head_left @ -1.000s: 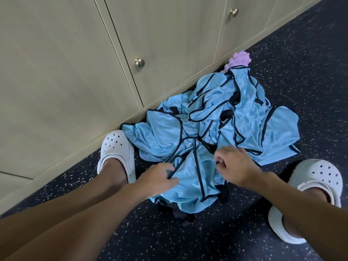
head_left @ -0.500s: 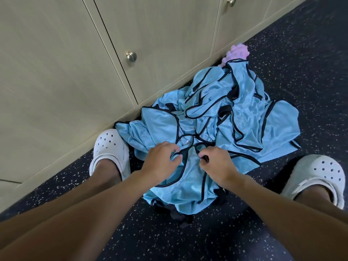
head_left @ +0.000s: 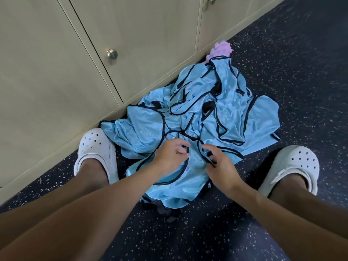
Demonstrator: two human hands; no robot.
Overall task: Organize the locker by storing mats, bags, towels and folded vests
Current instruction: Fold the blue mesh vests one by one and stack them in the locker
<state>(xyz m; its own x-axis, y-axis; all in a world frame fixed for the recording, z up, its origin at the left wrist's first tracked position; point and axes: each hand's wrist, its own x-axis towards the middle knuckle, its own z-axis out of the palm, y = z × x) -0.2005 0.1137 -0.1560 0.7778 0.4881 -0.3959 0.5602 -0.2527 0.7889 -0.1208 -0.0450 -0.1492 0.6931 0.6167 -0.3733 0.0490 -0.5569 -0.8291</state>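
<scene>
Below the closed locker doors (head_left: 141, 31), my left hand (head_left: 172, 157) pinches the top vest (head_left: 195, 167) at its black neck trim. My right hand (head_left: 219, 166) pinches a strap, both grips clamped to lift it off the floor pile (head_left: 235, 117) for folding.

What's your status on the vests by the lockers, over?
Fingers of left hand and right hand pinch top vest by its black trim. Rest of vest pile crumpled on floor. Shut locker doors ahead.
</scene>
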